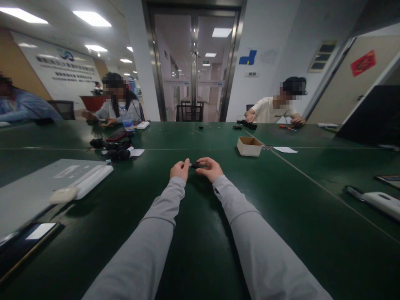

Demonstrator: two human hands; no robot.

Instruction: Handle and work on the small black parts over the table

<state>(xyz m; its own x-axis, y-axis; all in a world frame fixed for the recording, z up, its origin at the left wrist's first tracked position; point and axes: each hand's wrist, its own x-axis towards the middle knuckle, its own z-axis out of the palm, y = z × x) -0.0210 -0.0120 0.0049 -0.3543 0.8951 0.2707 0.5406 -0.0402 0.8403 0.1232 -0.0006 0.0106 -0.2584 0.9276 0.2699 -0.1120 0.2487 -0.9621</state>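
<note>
A small black piece with a thin metallic end [195, 165] is held just above the green table [200, 208], between my two hands. My left hand [179, 171] is closed, its thumb and fingertips pinching the thin end on the left. My right hand [211, 168] curves around the black body from the other side, thumb below and index finger above. The exact kind of the piece is too small to make out.
A small open box [249, 148] stands to the right beyond my hands. Left are black devices [117, 150], a water bottle [127, 121], a grey laptop [40, 179] and a phone [28, 241]. Across the table, a person [271, 109] handles a black object.
</note>
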